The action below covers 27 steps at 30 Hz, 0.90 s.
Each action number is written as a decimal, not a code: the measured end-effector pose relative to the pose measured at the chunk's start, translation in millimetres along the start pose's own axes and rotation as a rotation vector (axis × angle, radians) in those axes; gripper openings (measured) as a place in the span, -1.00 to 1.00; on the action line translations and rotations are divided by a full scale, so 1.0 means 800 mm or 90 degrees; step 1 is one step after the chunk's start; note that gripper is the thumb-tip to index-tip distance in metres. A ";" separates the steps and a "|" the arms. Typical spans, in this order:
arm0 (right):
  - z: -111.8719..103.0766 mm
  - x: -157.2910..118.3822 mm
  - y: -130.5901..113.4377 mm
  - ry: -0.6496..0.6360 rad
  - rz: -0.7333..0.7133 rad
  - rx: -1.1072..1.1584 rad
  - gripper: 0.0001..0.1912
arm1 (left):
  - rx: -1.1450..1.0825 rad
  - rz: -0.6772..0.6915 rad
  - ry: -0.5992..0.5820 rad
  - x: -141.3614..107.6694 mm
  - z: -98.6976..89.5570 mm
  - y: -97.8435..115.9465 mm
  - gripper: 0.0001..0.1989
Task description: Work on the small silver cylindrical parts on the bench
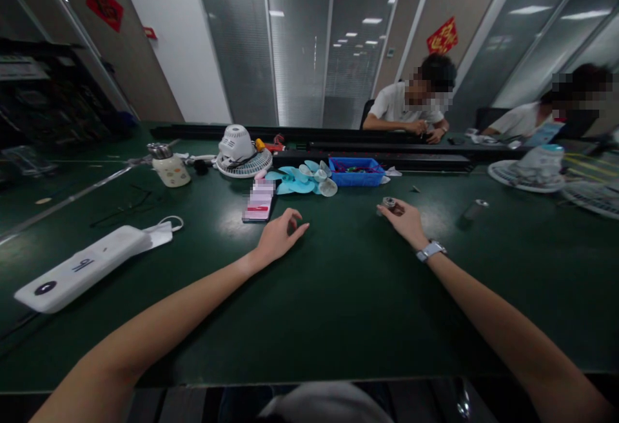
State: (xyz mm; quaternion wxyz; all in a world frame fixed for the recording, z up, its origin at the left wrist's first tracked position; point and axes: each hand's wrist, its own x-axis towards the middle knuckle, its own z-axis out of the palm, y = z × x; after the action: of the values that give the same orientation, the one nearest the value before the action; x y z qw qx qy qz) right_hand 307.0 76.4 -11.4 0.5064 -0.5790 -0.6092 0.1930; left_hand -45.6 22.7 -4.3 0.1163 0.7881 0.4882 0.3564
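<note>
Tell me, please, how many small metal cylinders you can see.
2: one cylinder is in the right hand; another cylinder is on the green table, farther right. Others could be hidden behind things.

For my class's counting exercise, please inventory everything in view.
Table: one, green, foreground
Metal cylinders: two, silver, right half
Phone: one, dark-edged, left half
Fan blades: several, light blue, centre
Basket: one, blue, centre
Fan assemblies: at least two, white, both sides
Bottle: one, cream, left
Elongated device: one, white, left
Bars: several, black, rear
Wall decorations: two, red, background
Co-workers: two, white-topped, far side
Wristwatch: one, silver, right wrist
Left hand: one, near phone
Right hand: one, holding cylinder
</note>
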 end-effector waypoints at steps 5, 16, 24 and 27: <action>0.053 -0.080 -0.102 -0.265 -0.108 0.091 -0.53 | -0.203 0.020 0.008 -0.019 -0.001 0.031 -0.57; 0.078 -0.131 -0.131 -0.429 -0.169 0.088 -0.56 | -0.222 0.084 -0.061 -0.027 0.002 0.046 -0.79; 0.079 -0.131 -0.129 -0.443 -0.147 0.101 -0.52 | -0.173 0.026 0.027 -0.002 -0.011 0.046 -0.74; 0.078 -0.130 -0.129 -0.447 -0.141 0.107 -0.51 | -0.076 -0.034 0.109 0.008 -0.011 0.015 -0.71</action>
State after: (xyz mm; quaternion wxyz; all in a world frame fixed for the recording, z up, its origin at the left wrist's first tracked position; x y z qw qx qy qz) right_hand 182.7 -21.7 6.6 0.3299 -0.3649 -0.7865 0.3734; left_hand -41.6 20.6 10.7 0.1304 0.7332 0.4949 0.4477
